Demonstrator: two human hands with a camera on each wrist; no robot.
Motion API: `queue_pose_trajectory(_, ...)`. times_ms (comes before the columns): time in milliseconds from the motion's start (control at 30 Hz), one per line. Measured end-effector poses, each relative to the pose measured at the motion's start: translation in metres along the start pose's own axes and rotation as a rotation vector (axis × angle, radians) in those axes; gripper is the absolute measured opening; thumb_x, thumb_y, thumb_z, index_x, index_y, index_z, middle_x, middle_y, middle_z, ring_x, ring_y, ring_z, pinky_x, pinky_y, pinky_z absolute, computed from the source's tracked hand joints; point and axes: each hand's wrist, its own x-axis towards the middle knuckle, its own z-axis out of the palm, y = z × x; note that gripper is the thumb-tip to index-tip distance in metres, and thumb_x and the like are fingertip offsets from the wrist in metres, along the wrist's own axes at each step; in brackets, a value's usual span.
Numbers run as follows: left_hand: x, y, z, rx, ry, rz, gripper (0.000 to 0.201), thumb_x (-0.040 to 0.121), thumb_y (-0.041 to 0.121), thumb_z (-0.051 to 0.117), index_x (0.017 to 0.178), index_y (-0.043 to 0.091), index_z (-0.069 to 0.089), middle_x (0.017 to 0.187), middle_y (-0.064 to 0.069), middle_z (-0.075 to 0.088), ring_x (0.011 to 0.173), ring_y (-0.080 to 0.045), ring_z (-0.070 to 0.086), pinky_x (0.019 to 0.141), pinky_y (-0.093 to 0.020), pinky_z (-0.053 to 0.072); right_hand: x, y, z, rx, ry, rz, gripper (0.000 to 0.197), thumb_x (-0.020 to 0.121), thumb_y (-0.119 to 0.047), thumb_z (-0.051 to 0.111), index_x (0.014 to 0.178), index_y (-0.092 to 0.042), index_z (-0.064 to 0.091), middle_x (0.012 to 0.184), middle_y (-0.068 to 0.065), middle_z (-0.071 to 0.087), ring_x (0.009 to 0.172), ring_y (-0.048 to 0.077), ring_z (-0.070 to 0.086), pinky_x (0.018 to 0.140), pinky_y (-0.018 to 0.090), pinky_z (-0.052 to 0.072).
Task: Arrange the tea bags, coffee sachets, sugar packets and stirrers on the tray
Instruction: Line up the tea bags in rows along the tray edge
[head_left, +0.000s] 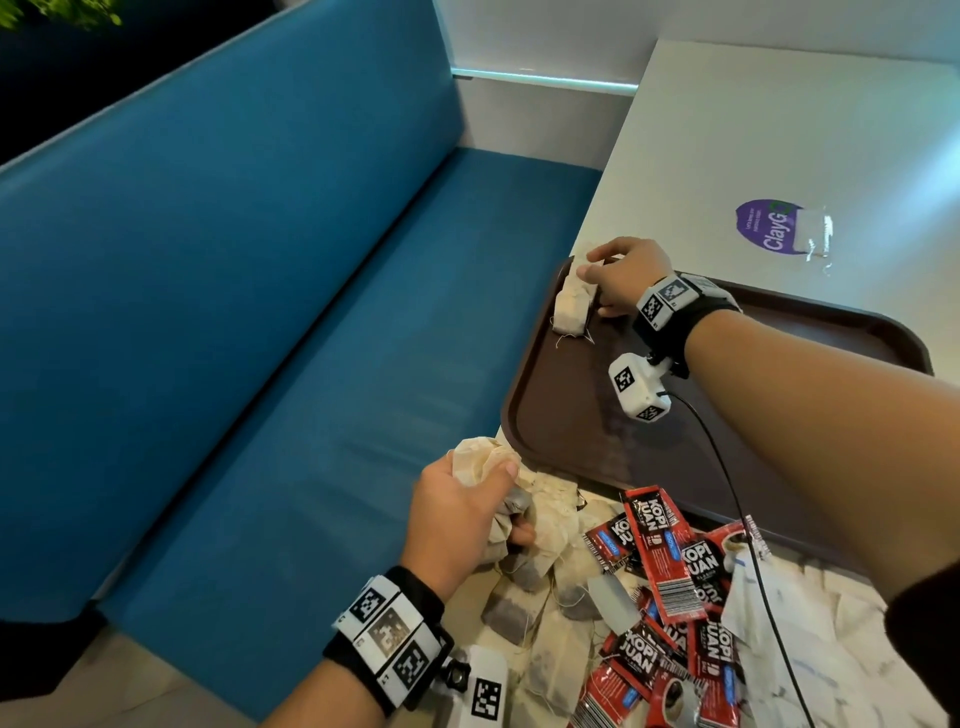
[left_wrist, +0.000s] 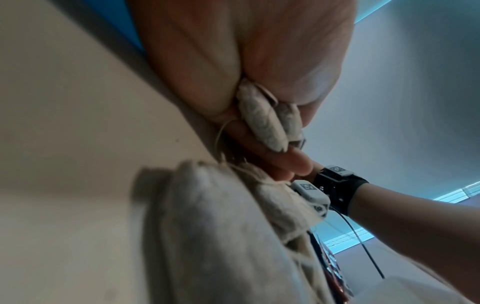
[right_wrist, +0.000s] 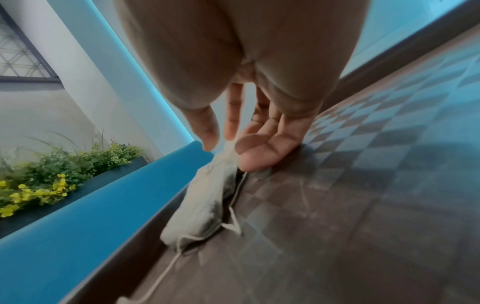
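My left hand (head_left: 498, 499) grips a crumpled bunch of tea bags (head_left: 480, 460) just off the brown tray's (head_left: 571, 415) near left corner. In the left wrist view those tea bags (left_wrist: 262, 121) sit clamped between palm and fingers (left_wrist: 298, 162). My right hand (head_left: 597, 280) is at the tray's far left corner, fingers fairly straight, touching a small stack of tea bags (head_left: 569, 306) that leans on the rim. The right wrist view shows the fingertips (right_wrist: 249, 158) on the top of that stack (right_wrist: 200, 209), strings trailing over the tray floor (right_wrist: 337, 205).
Loose tea bags (head_left: 550, 525), red coffee sachets (head_left: 660, 551) and white packets (head_left: 769, 608) lie heaped on the table in front of the tray. A blue bench (head_left: 260, 312) runs along the left. A purple sticker (head_left: 769, 226) is on the table (head_left: 779, 130) beyond the tray.
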Motion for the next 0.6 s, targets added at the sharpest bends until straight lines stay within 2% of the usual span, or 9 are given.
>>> queue_pose_trajectory(100, 0.000, -0.001, 0.000, -0.019, -0.002, 0.006, 0.014, 0.096, 0.014, 0.069, 0.096, 0.000, 0.064, 0.070, -0.017, 0.070, 0.051, -0.032, 0.067, 0.051, -0.033, 0.053, -0.011, -0.001, -0.006, 0.039, 0.032, 0.001, 0.023, 0.090, -0.024, 0.074, 0.111, -0.019, 0.066, 0.089, 0.006, 0.067, 0.065, 0.022, 0.064, 0.068, 0.046, 0.065)
queue_pose_trajectory(200, 0.001, -0.003, -0.002, -0.012, -0.001, 0.020, 0.017, 0.095, 0.015, 0.071, 0.097, 0.000, 0.065, 0.076, -0.024, 0.072, 0.054, -0.033, 0.068, 0.055, -0.042, 0.058, -0.038, -0.007, -0.017, 0.023, -0.001, -0.074, 0.011, 0.091, -0.018, 0.072, 0.102, -0.018, 0.069, 0.087, 0.003, 0.067, 0.066, 0.019, 0.062, 0.080, 0.050, 0.063)
queue_pose_trajectory(267, 0.002, -0.004, -0.003, -0.009, 0.005, 0.029, 0.021, 0.091, 0.020, 0.076, 0.096, 0.002, 0.067, 0.079, -0.025, 0.073, 0.057, -0.034, 0.069, 0.062, -0.051, 0.060, -0.068, -0.016, -0.029, -0.009, -0.078, -0.152, 0.006, 0.091, -0.017, 0.072, 0.097, -0.016, 0.073, 0.082, -0.001, 0.067, 0.067, 0.018, 0.063, 0.085, 0.047, 0.062)
queue_pose_trajectory(400, 0.004, -0.007, -0.006, -0.052, -0.006, 0.011, 0.028, 0.080, 0.029, 0.083, 0.092, 0.006, 0.070, 0.080, -0.023, 0.073, 0.063, -0.035, 0.069, 0.070, -0.057, 0.059, -0.143, -0.034, -0.053, 0.000, -0.219, -0.278, 0.007, 0.094, -0.017, 0.071, 0.098, -0.013, 0.075, 0.078, -0.001, 0.072, 0.063, 0.017, 0.061, 0.067, 0.033, 0.057)
queue_pose_trajectory(467, 0.003, -0.003, -0.006, -0.103, -0.053, -0.039, 0.031, 0.077, 0.029, 0.085, 0.094, 0.007, 0.070, 0.083, -0.025, 0.073, 0.063, -0.034, 0.067, 0.068, -0.053, 0.056, -0.178, -0.035, -0.059, 0.001, -0.256, -0.313, 0.007, 0.094, -0.018, 0.071, 0.098, -0.014, 0.075, 0.077, -0.003, 0.072, 0.064, 0.017, 0.061, 0.064, 0.028, 0.054)
queue_pose_trajectory(533, 0.003, 0.003, -0.008, -0.151, -0.110, -0.100, 0.024, 0.085, 0.018, 0.082, 0.096, 0.002, 0.068, 0.081, -0.025, 0.072, 0.054, -0.029, 0.064, 0.059, -0.038, 0.052, -0.205, -0.027, -0.058, 0.028, -0.283, -0.306, 0.005, 0.094, -0.016, 0.071, 0.096, -0.014, 0.075, 0.077, 0.000, 0.070, 0.063, 0.016, 0.061, 0.062, 0.027, 0.053)
queue_pose_trajectory(600, 0.000, 0.009, -0.011, -0.134, -0.158, -0.131, 0.018, 0.089, 0.013, 0.078, 0.098, 0.001, 0.068, 0.080, -0.022, 0.072, 0.051, -0.024, 0.064, 0.046, -0.028, 0.050, -0.226, -0.013, -0.053, 0.042, -0.285, -0.302, 0.003, 0.093, -0.016, 0.072, 0.093, -0.016, 0.075, 0.074, -0.003, 0.070, 0.062, 0.014, 0.062, 0.064, 0.030, 0.055)
